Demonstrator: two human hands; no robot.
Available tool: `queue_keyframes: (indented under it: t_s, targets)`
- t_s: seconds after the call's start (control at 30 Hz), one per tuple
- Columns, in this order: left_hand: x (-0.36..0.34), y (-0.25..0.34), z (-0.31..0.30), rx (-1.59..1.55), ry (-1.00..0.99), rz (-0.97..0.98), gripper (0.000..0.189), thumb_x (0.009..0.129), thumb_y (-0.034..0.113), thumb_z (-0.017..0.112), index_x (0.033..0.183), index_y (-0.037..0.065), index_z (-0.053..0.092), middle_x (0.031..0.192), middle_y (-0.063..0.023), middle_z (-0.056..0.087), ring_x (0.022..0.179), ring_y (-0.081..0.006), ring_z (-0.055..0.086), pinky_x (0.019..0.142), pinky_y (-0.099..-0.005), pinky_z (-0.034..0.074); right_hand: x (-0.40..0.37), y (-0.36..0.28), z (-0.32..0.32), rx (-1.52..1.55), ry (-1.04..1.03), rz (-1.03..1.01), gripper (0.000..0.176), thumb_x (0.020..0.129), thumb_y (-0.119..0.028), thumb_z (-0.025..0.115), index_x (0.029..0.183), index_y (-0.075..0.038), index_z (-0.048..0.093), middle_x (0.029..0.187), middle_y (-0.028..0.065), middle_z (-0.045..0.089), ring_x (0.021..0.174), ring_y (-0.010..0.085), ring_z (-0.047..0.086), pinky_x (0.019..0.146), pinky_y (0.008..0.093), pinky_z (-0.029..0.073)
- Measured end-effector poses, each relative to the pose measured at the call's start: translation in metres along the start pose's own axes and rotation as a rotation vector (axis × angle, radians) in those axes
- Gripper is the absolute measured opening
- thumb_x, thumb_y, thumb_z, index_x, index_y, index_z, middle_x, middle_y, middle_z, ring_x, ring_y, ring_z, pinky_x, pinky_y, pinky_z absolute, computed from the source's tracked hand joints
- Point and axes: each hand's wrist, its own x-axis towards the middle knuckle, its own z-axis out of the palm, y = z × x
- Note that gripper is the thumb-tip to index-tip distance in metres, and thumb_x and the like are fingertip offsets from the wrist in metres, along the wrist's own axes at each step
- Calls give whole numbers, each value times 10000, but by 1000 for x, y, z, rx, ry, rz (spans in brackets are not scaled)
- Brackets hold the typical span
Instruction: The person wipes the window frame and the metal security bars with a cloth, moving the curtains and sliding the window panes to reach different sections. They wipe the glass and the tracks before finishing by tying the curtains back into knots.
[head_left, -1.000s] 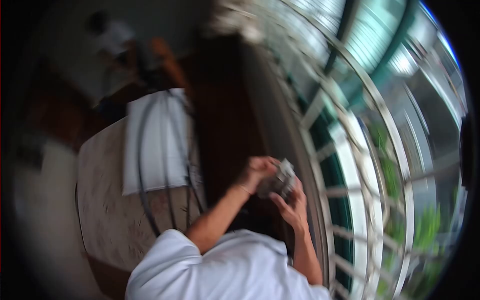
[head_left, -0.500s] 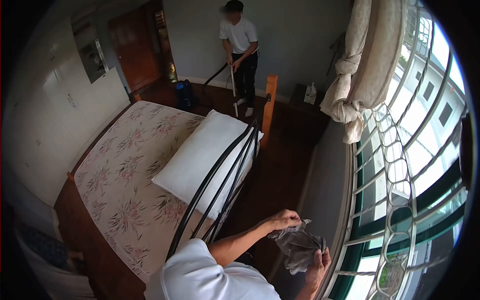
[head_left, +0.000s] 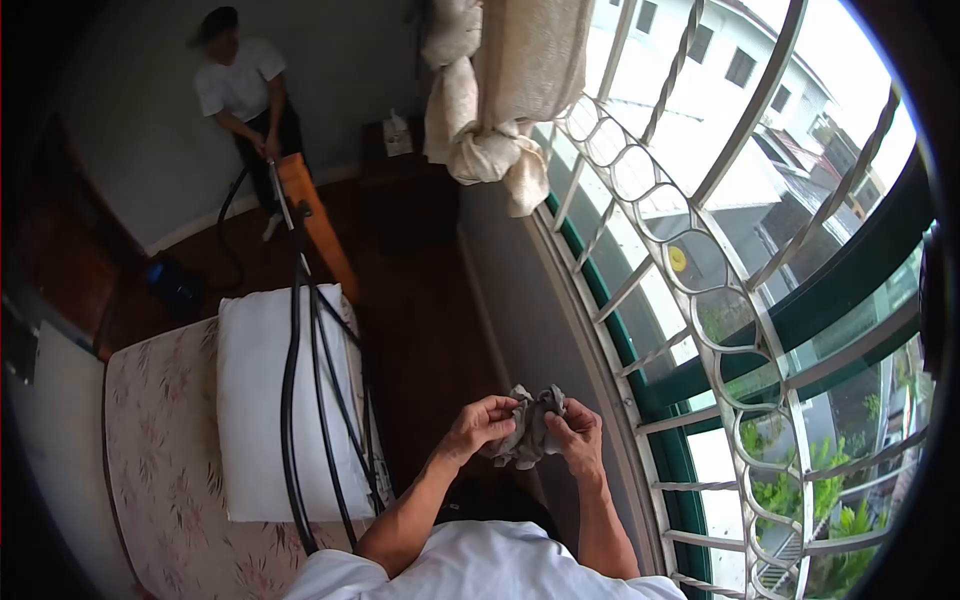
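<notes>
Close to the chest, the left hand (head_left: 478, 430) and right hand (head_left: 580, 437) each have a grip clasped on a crumpled grey cloth (head_left: 522, 440), which is bunched between them. Alongside is a window grille (head_left: 690, 305); opposite, a white pillow (head_left: 255, 410) lies on a mattress (head_left: 160, 440). Beyond, a knotted curtain (head_left: 530, 70) hangs and a co-worker (head_left: 243, 85) stands.

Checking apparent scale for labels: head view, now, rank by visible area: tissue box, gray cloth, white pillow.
1. White pillow
2. Gray cloth
3. Tissue box

Apparent size only: the tissue box sits farther from the camera, and the cloth is bunched, so true sizes are unsure.
</notes>
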Motion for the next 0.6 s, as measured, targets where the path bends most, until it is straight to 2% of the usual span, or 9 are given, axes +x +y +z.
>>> queue_keyframes:
  t_s: [0.03, 0.13, 0.27, 0.33, 0.43, 0.47, 0.5, 0.57, 0.6]
  targets:
    - [8, 1, 5, -4, -12, -11, 707, 844, 96, 789, 1455, -29, 455, 1238, -148, 664, 1175, -226, 629, 1016, -360, 496, 7, 1, -4, 159, -28, 38, 132, 955, -115, 697, 1049, -26, 676, 887, -42, 673, 794, 37, 571, 712, 223, 463]
    - [36, 2, 12, 594, -24, 315, 752, 699, 25, 886, 1358, -46, 531, 1222, -72, 672, 1074, -160, 635, 993, -312, 479, 24, -3, -10, 374, -120, 89, 125, 954, -109, 697, 1044, -24, 679, 901, -35, 682, 796, 44, 585, 710, 226, 475]
    - [80, 3, -13, 167, -108, 71, 588, 733, 55, 859, 1262, -45, 624, 1108, -52, 715, 992, -126, 652, 912, -286, 505, 65, 4, -14, 295, -50, 68, 156, 936, -130, 728, 1045, -29, 679, 919, -25, 693, 805, 50, 603, 723, 231, 489]
    - [99, 24, -32, 384, 58, 0, 361, 797, 100, 799, 1120, -34, 710, 942, -31, 733, 865, -103, 662, 800, -273, 523, 100, 21, -26, -217, 92, 100, 228, 908, -164, 772, 1064, -23, 684, 938, 6, 705, 831, 96, 643, 777, 247, 515]
    - [120, 57, -46, 457, 189, 138, 265, 848, 153, 738, 1044, -25, 740, 852, -8, 725, 782, -85, 654, 727, -265, 523, 132, 6, -5, -522, 195, 3, 390, 880, -209, 809, 1184, -14, 662, 1043, 55, 700, 949, 140, 653, 824, 278, 526]
    - [126, 68, -49, 381, 195, 120, 304, 833, 199, 742, 1056, -8, 742, 866, -64, 751, 785, -117, 680, 736, -282, 529, 142, 13, 3, -315, 153, -73, 519, 904, -250, 786, 1325, -16, 595, 1183, 79, 668, 1095, 163, 617, 912, 305, 505]
    - [133, 82, -49, 377, 204, 126, 304, 833, 199, 742, 1056, -8, 742, 866, -64, 751, 785, -117, 680, 736, -282, 529, 155, 14, 10, -319, 143, -76, 519, 904, -250, 786, 1325, -16, 595, 1183, 79, 668, 1095, 163, 617, 912, 305, 505]
    - [150, 104, -49, 751, 201, 187, 252, 851, 181, 725, 1040, 15, 745, 892, -97, 749, 808, -129, 693, 750, -288, 542, 178, 16, 23, 109, -151, -63, 582, 941, -284, 744, 1412, -23, 521, 1274, 67, 630, 1160, 156, 580, 966, 308, 471]
    - [158, 107, -47, 875, 293, 148, 291, 829, 237, 725, 1022, 19, 742, 896, -138, 742, 808, -160, 706, 752, -320, 547, 188, 19, 26, 236, -202, 75, 586, 966, -305, 711, 1431, -17, 500, 1286, 53, 629, 1157, 155, 580, 1003, 293, 439]
